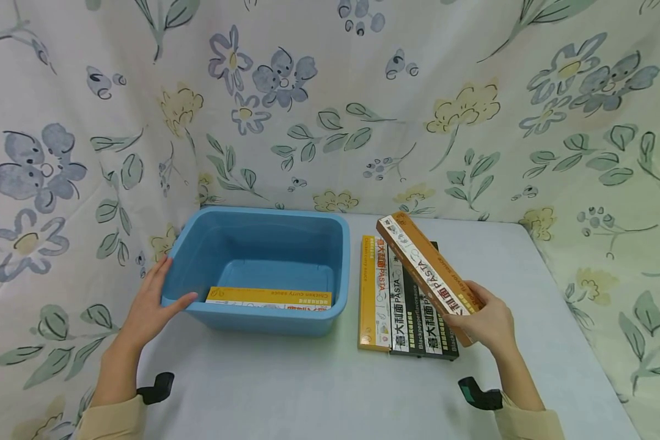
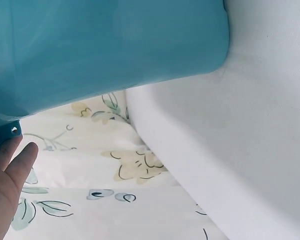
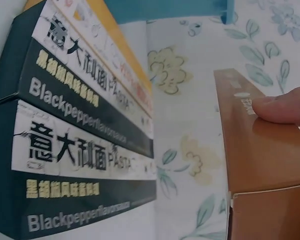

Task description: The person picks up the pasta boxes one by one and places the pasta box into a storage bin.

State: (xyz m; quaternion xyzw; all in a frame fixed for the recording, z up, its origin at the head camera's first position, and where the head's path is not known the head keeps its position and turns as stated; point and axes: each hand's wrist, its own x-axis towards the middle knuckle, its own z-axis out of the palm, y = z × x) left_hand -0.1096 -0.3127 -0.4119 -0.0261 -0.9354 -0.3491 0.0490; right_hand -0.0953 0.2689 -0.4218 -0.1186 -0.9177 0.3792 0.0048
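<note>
My right hand (image 1: 491, 319) grips the near end of a brown pasta box (image 1: 425, 269), thumb on one face. That box is tilted and held above other pasta boxes on the table. Under it lie two black pepper pasta boxes (image 1: 398, 318), side by side, with a yellow pasta box (image 1: 368, 293) along their left. My left hand (image 1: 147, 310) touches the left front corner of a blue plastic bin (image 1: 269, 322), fingers and thumb spread and fairly straight. Inside the bin, by its front wall, is a yellow chicken curry pasta box (image 1: 269, 296), partly hidden by the rim.
A white cloth-covered table (image 1: 286, 391) carries everything. Flower-printed fabric (image 1: 330, 73) hangs behind it and along both sides, close to the bin's back and left. Black straps (image 1: 156, 388) sit at both wrists.
</note>
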